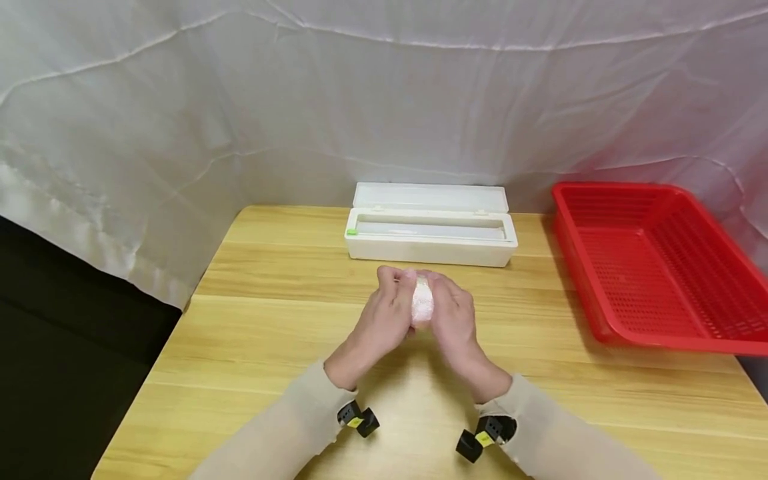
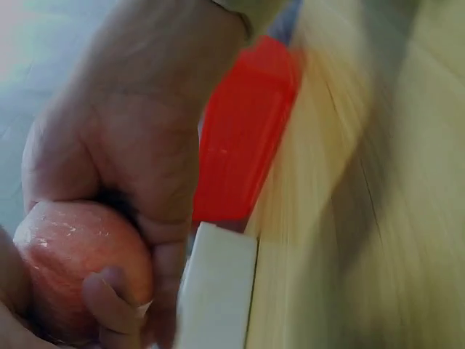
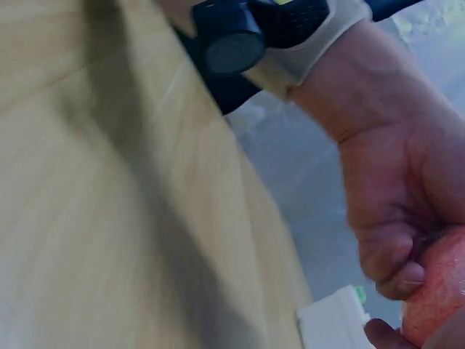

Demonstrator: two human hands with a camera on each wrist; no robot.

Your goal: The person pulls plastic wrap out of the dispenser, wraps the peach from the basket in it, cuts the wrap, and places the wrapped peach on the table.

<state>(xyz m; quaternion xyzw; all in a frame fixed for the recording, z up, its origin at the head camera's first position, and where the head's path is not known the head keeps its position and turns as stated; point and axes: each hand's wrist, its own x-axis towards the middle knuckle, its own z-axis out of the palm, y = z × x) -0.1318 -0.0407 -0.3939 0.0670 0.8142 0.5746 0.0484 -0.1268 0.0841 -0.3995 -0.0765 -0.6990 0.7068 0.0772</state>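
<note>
Above the middle of the table, a round pinkish-red fruit, apple-like and with a shiny film over it [image 1: 422, 300], is held between both hands. From its left side my left hand [image 1: 384, 310] grips it, fingers curled over the top. My right hand [image 1: 454, 313] grips the opposite side in much the same way. The left wrist view shows the glossy, slightly wrinkled surface of the fruit [image 2: 80, 254] between palm and fingertips. Only part of the fruit [image 3: 439, 291] shows in the right wrist view. Much of its surface is hidden by the hands.
Behind the hands stands a long white box [image 1: 432, 252], its lid raised, with a white roll inside and a green tab [image 1: 352, 232] at its left end. A red plastic basket [image 1: 600, 300] sits at the right. Pale curtain [image 1: 384, 113] hangs behind the wooden table [image 1: 270, 320].
</note>
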